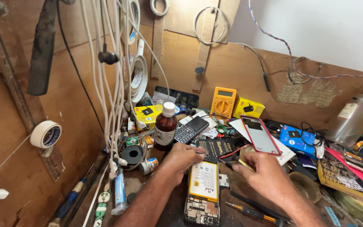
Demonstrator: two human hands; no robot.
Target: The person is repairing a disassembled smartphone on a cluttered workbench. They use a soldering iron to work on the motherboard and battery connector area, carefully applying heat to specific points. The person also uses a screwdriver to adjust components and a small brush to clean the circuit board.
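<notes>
Left to right: roll of white tape hangs on far-left wall, brown bottle stands far of left hand. Left hand lies loosely curled, fingertips pressing top edge of opened smartphone with yellow battery, near centre. Right hand pinches yellow tweezers just right of it. Screwdriver lies nearer.

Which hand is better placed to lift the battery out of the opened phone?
Right. The right hand holds a thin tool beside the battery, while the left hand rests on the top of the phone, steadying it.
</notes>
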